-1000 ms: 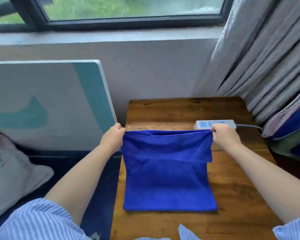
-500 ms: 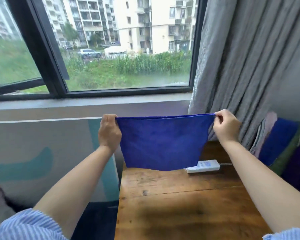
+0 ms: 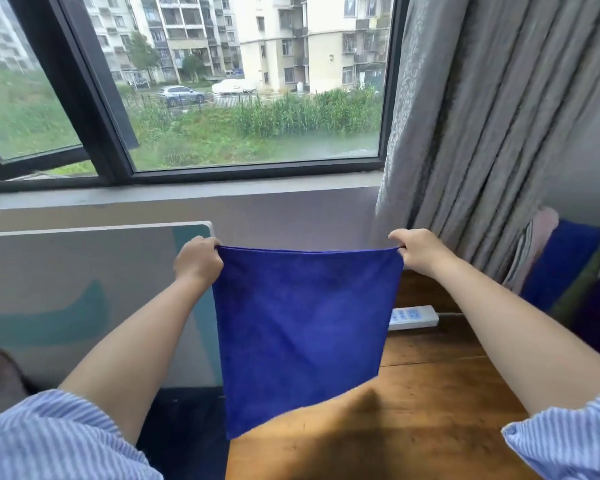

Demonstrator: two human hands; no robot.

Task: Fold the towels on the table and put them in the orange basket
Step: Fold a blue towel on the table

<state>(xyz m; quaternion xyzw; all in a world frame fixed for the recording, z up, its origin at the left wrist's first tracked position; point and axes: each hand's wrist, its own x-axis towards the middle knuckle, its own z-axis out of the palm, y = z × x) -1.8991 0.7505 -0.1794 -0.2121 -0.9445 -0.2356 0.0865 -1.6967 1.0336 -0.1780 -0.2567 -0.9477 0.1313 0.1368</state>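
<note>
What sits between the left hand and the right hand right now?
In the head view, only the blue towel spans between the left hand and the right hand, each pinching a top corner, the cloth hanging above the wooden table.

A wooden table [image 3: 430, 427] is standing under the window, its planks running left to right. A white power strip [image 3: 414, 317] is lying flat near the far edge, its cable trailing off toward the right edge. A shadow is falling across the near boards.
</note>
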